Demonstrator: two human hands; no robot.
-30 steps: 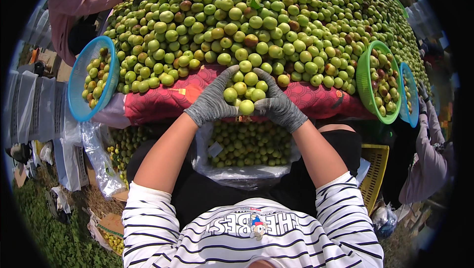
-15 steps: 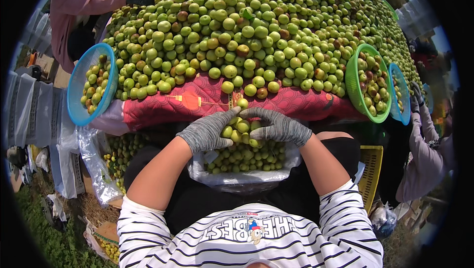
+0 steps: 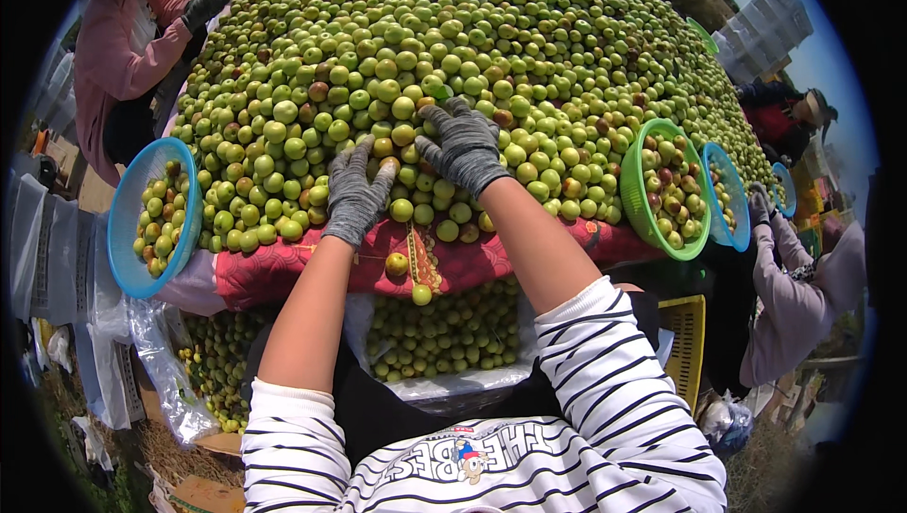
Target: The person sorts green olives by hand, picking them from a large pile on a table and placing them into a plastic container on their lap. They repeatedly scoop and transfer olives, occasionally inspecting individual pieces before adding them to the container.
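A broad heap of green jujubes (image 3: 557,69), some blushed reddish brown, covers a table spread with a red patterned cloth (image 3: 283,272). My left hand (image 3: 357,194), in a grey knit glove, lies on the heap's near edge with its fingers apart. Farther up and to the right, my gloved right hand (image 3: 463,146) rests on the fruit, fingers spread. Neither hand visibly grips a fruit; the fingertips touch several between them. Below the table edge, a crate lined with clear plastic (image 3: 453,384) holds more jujubes. Two loose fruits lie on and at the edge of the cloth.
A blue basket (image 3: 118,230) of jujubes stands at the left; a green basket (image 3: 631,192) and blue ones (image 3: 742,230) line the right. A yellow crate (image 3: 685,348) stands beside my right leg. Co-workers in pink (image 3: 109,69) and lilac (image 3: 803,296) sleeves sit at either side.
Both hands have moved forward from above the lined crate onto the heap. The jujubes that were between them are gone from there, and the fingers have spread. The view has shifted too.
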